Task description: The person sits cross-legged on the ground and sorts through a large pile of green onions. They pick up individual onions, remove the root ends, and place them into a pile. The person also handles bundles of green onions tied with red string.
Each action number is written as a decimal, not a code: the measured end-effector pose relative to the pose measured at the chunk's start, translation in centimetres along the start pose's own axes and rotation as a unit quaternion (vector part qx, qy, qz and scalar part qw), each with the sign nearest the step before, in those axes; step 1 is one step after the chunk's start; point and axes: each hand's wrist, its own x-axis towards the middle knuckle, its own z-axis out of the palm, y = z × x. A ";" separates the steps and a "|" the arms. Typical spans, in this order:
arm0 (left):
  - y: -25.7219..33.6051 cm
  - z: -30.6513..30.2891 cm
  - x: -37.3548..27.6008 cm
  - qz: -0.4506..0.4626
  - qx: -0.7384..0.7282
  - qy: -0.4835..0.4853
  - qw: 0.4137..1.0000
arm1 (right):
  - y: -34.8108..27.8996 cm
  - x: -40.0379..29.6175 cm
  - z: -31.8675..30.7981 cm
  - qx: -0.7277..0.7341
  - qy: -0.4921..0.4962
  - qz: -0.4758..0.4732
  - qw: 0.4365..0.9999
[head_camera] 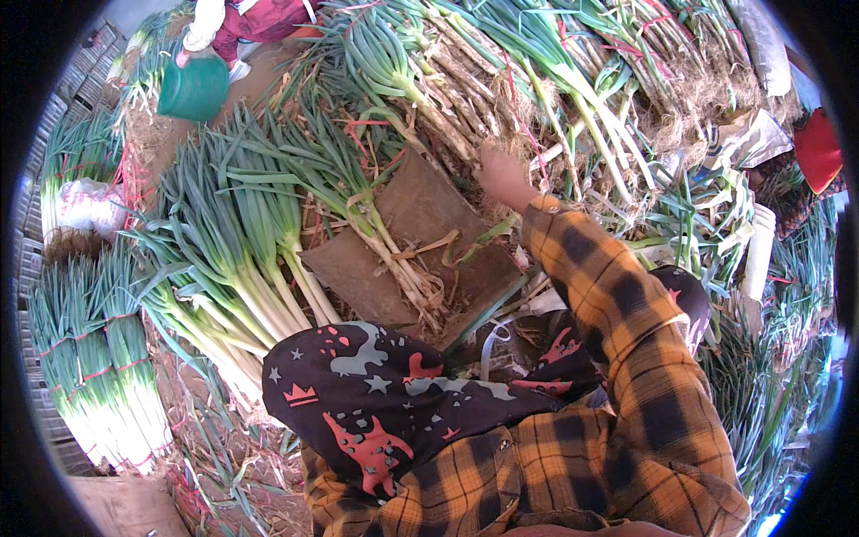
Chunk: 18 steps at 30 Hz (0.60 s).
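My right hand (pixel 502 176) reaches forward to the root end of an unpeeled green onion stalk (pixel 443 124) on the heap. Its fingers are blurred and partly hidden, so whether they grip the stalk cannot be seen. My left hand is out of view. Before me lies a brown, dirt-covered board (pixel 436 201). A few green onions (pixel 396 265) rest across it, roots towards me. Left of the board, by my knee, cleaned green onions with white stems (pixel 268 295) lie side by side.
Tied bundles of green onions (pixel 111 362) stand at the left. Another person's hand (pixel 182 59) is at a green bucket (pixel 194 88), upper left. Unpeeled bundles with red ties (pixel 644 54) fill the far side. Stripped leaves (pixel 704 215) and a white tube (pixel 760 252) are at right.
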 end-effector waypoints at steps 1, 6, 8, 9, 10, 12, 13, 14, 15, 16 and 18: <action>-0.2 0.0 0.0 -0.001 0.000 0.000 1.000 | -0.4 0.0 -1.8 0.004 -0.025 0.006 1.000; 0.1 -0.1 0.5 0.010 0.004 -0.002 1.000 | 0.2 0.3 -12.7 0.173 -0.088 0.037 0.980; 0.2 -0.5 0.5 0.014 0.010 0.001 1.000 | -0.3 -0.4 -15.9 0.280 -0.112 0.017 0.953; 0.3 -0.7 0.7 0.019 0.012 0.002 1.000 | -0.8 -1.0 -17.1 0.335 -0.145 0.034 0.930; 0.5 -1.0 0.8 0.025 0.012 0.004 1.000 | -1.2 -1.7 -18.0 0.390 -0.178 0.050 0.902; 1.3 -1.5 1.4 0.045 0.020 0.009 0.999 | -2.7 -4.8 -19.0 0.346 -0.178 0.030 0.921; 1.9 -2.5 1.7 0.059 0.027 0.024 0.998 | -3.4 -6.7 -18.7 0.326 -0.181 0.018 0.928; 2.7 -3.7 2.2 0.083 0.034 0.049 0.995 | -3.3 -8.8 -17.3 0.345 -0.182 0.022 0.921; 3.9 -5.1 2.6 0.114 0.039 0.078 0.990 | -3.3 -11.2 -16.2 0.363 -0.184 0.029 0.913; 5.4 -6.7 3.1 0.157 0.038 0.113 0.980 | -3.3 -13.5 -15.9 0.391 -0.222 0.047 0.892; 10.4 -9.6 3.2 0.224 -0.026 0.110 0.968 | -3.6 -17.6 -16.3 0.481 -0.246 0.107 0.835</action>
